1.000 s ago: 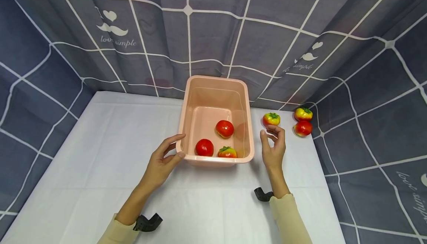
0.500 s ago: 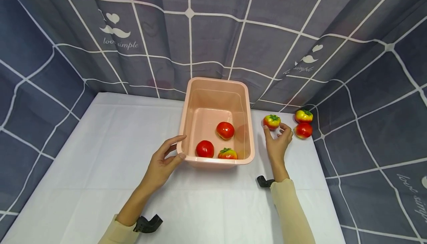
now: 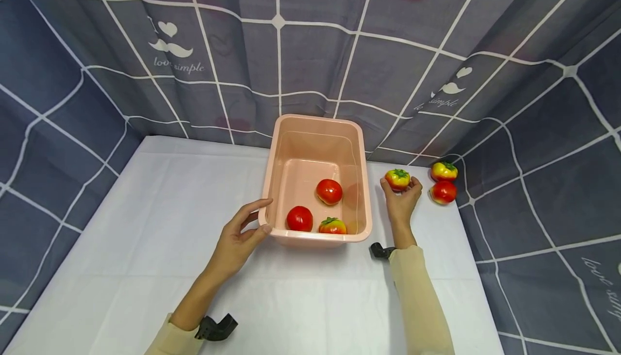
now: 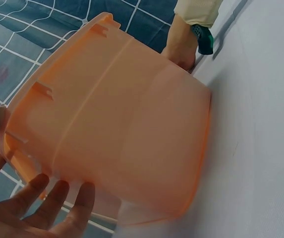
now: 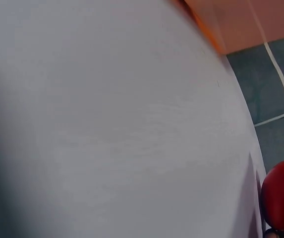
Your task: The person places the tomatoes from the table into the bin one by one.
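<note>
A pink plastic bin [image 3: 317, 145] stands on the white table with several glossy red fruits in it. Two of them, a red one [image 3: 329, 191] and another red one [image 3: 299, 218], show no leaves; a third fruit [image 3: 332, 225] has a green top. My left hand [image 3: 237, 239] holds the bin's near left corner, thumb and fingers at the rim; in the left wrist view its fingers [image 4: 85, 201] lie along the outer wall. Right of the bin, my right hand [image 3: 401, 204] grips a red-and-yellow persimmon [image 3: 398, 179] between thumb and fingers. The right wrist view catches only its red side [image 5: 283, 196].
Close together near the table's right edge lie a yellow-and-red persimmon [image 3: 443, 171] and a red one [image 3: 443, 192]. A grey checked cloth [image 3: 320, 58] hangs behind the table and along both sides. White cloth [image 3: 194, 193] covers the table.
My right hand has moved forward to the persimmon, and its thumb and fingers have come round it. The left hand stays at the bin's corner.
</note>
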The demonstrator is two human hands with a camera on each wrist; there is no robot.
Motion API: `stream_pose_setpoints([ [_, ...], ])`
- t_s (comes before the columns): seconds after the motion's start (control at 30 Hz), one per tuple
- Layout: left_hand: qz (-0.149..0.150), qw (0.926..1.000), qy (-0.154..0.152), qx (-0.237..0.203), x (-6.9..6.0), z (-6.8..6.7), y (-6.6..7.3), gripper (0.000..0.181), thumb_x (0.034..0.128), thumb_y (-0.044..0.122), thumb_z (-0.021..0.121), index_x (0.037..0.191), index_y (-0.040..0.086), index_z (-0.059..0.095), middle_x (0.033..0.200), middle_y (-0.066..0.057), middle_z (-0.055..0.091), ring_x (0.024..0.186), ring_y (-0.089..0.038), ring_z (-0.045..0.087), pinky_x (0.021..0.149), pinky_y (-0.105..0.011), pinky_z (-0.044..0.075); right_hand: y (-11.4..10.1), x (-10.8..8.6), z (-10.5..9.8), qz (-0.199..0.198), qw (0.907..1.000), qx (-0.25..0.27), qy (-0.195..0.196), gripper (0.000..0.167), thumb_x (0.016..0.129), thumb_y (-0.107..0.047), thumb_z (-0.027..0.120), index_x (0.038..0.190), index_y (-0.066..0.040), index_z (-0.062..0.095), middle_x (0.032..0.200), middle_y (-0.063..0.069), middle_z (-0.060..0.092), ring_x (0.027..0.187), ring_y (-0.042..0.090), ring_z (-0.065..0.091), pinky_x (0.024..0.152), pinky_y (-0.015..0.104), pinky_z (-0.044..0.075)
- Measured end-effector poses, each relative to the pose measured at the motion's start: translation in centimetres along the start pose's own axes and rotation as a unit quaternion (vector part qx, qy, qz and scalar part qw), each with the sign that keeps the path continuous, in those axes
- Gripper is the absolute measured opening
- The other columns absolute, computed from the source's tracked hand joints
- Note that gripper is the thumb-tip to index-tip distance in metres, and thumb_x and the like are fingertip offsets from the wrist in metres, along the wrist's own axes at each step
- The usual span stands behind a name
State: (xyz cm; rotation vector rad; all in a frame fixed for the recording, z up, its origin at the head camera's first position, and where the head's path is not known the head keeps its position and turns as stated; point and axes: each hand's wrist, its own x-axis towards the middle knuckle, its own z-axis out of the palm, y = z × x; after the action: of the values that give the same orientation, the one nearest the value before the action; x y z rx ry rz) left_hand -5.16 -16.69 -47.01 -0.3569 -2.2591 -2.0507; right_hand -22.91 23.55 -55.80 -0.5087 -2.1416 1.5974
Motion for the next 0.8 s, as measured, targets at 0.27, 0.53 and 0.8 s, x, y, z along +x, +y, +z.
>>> stream_pose_setpoints([
  [0.27,-0.003,1.0,0.002,0.0,0.0,0.0,-0.1,0.06,0.1012,0.004,0.074,0.155,0.021,0.055,0.163,0.0,0.051,0.137,-0.02,0.059,0.092,-0.023,0.064,0.3,1.4,0.5,-0.002,0.9998,-0.002,0.018,0.086,0.086,-0.018,0.089,0.152,0.003,0.036,0.153,0.028,0.046,0.144,0.038,0.047,0.133,0.042,0.032],
  [0.53,0.0,1.0,0.002,0.0,-0.1,0.0,-0.1,0.06,0.1011,0.004,0.074,0.155,0.02,0.055,0.163,0.0,0.051,0.137,-0.013,0.059,0.091,-0.023,0.064,0.6,1.5,0.4,0.001,0.9999,-0.005,0.013,0.084,0.086,-0.021,0.09,0.148,0.002,0.039,0.15,0.025,0.049,0.142,0.036,0.05,0.133,0.042,0.033],
  [0.8,-0.001,1.0,0.001,-0.001,-0.1,0.0,-0.2,0.059,0.1017,0.004,0.073,0.156,0.02,0.055,0.163,-0.001,0.051,0.138,-0.02,0.058,0.09,-0.023,0.064,0.3,1.3,0.4,0.022,0.9997,0.0,0.013,0.083,0.088,-0.021,0.089,0.15,0.0,0.038,0.151,0.024,0.049,0.142,0.034,0.05,0.133,0.04,0.035],
])
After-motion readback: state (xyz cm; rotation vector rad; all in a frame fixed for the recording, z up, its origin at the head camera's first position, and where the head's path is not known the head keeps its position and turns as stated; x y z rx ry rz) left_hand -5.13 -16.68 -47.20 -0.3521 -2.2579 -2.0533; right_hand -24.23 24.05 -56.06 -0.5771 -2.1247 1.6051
